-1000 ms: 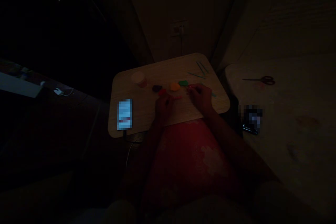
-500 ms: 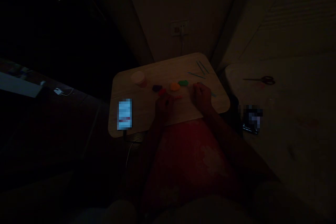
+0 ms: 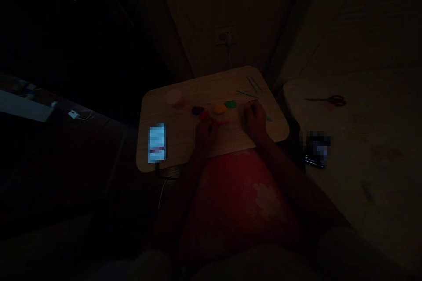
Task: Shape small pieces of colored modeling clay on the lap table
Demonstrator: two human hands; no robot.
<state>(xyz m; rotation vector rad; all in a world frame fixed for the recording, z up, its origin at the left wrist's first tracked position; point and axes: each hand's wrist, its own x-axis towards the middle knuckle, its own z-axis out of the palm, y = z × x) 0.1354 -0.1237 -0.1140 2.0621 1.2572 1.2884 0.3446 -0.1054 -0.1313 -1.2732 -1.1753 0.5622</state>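
In dim light, my left hand (image 3: 207,132) is over the middle of the small table, its fingers closed at the left end of a thin red strip (image 3: 223,122) that looks like modelling clay. My right hand (image 3: 255,119) is curled closed further right; what its fingers hold, if anything, is hidden. Between and beyond the hands lie an orange lump (image 3: 220,109) and a green lump (image 3: 230,104) of similar clay. A red lump (image 3: 204,115) sits just past my left fingers, beside a dark purple lump (image 3: 197,110).
A lidded tub (image 3: 173,96) stands at the table's back left, with a lit phone (image 3: 157,143) in front. Several thin tools (image 3: 247,95) lie at the back right; a bluish piece (image 3: 268,119) is beside my right hand. Scissors (image 3: 332,100) rest on the pale surface to the right.
My right hand has turned slightly, its fingers curling further inward. My left hand and the lumps stay nearly where they were.
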